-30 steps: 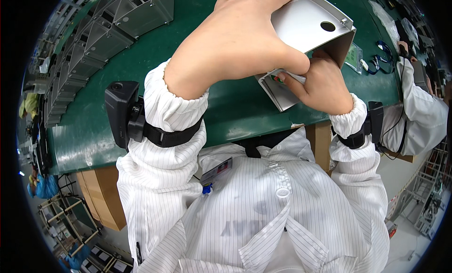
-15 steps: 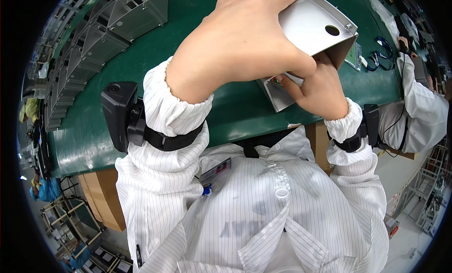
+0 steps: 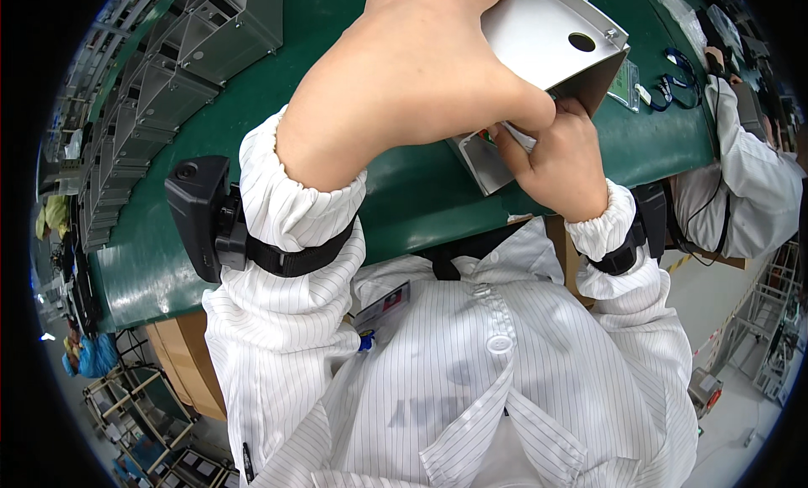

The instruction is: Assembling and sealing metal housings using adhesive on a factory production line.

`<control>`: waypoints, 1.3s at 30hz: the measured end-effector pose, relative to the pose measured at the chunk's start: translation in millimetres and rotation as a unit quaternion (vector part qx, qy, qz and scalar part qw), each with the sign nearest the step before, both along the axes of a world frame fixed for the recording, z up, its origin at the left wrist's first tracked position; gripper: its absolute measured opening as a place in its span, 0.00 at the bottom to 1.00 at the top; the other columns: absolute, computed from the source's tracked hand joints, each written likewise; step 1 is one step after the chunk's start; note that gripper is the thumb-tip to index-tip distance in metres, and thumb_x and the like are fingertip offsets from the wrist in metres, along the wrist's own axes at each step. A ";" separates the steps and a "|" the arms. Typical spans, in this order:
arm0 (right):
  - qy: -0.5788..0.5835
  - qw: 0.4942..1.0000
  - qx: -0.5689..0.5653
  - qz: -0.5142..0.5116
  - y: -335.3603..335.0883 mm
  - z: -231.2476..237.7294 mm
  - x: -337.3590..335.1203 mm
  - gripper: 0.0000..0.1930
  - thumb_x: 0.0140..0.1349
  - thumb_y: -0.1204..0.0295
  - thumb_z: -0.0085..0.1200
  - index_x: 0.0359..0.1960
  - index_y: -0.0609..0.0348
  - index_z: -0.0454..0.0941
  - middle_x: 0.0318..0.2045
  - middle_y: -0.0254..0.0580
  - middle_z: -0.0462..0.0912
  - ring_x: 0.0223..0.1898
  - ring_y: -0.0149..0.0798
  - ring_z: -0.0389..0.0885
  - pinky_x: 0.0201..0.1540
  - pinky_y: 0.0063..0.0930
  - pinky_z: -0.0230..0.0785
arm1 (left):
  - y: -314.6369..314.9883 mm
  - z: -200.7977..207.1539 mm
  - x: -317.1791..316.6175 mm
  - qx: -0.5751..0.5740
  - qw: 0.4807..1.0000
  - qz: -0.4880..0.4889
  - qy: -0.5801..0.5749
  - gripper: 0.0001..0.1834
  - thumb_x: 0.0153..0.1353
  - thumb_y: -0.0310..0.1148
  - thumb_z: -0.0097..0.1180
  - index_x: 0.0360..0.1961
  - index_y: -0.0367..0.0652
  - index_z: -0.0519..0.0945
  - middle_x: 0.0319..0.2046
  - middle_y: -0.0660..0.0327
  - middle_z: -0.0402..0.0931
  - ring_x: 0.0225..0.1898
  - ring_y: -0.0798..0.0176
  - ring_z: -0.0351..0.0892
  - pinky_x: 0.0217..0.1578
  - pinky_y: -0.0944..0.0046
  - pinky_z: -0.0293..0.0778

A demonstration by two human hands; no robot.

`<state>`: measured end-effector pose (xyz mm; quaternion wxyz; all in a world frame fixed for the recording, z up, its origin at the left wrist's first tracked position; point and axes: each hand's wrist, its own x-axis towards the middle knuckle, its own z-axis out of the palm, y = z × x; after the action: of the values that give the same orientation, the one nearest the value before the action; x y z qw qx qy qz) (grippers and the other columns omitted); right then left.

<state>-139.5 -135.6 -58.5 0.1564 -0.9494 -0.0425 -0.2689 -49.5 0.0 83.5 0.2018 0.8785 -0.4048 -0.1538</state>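
Silver metal housing (image 3: 539,38) sits beneath the left hand (image 3: 412,76), fingers spread apart; the right hand (image 3: 562,161) reaches inside, fingertips hidden, so I cannot tell their grip.

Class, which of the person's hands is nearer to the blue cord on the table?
Right. The right hand, at the metal box's open side, is left of the blue cord; the left hand, against the box, is farther left.
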 end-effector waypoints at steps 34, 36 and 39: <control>0.006 0.990 -0.063 -0.128 7.8 9.7 -2.7 0.11 0.49 0.67 0.56 0.13 0.58 0.76 0.08 0.46 0.71 0.13 0.46 0.71 0.29 0.32 0.61 | 8.0 -17.9 15.1 -0.094 0.979 -0.152 -0.103 0.24 0.39 0.44 0.57 0.38 0.42 0.79 0.40 0.39 0.71 0.38 0.40 0.67 0.43 0.56 0.66; -0.009 0.989 -0.073 -0.127 5.9 8.3 -1.4 0.12 0.49 0.67 0.56 0.13 0.58 0.76 0.08 0.46 0.71 0.13 0.45 0.70 0.29 0.32 0.61 | 9.1 -23.0 21.7 -0.096 0.959 -0.210 -0.162 0.19 0.40 0.43 0.57 0.36 0.48 0.80 0.40 0.39 0.71 0.37 0.39 0.68 0.42 0.53 0.67; -0.020 0.987 -0.099 -0.128 5.5 9.7 -0.6 0.12 0.50 0.67 0.56 0.14 0.58 0.76 0.07 0.45 0.71 0.12 0.45 0.69 0.31 0.31 0.61 | 8.3 -27.7 26.6 -0.108 0.928 -0.267 -0.235 0.13 0.41 0.41 0.56 0.32 0.59 0.81 0.39 0.39 0.71 0.37 0.38 0.70 0.40 0.50 0.68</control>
<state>-140.1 -130.1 -48.8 0.0255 -0.9523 0.0501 -0.2999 -22.9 8.3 55.9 0.1463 0.7218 -0.6743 0.0531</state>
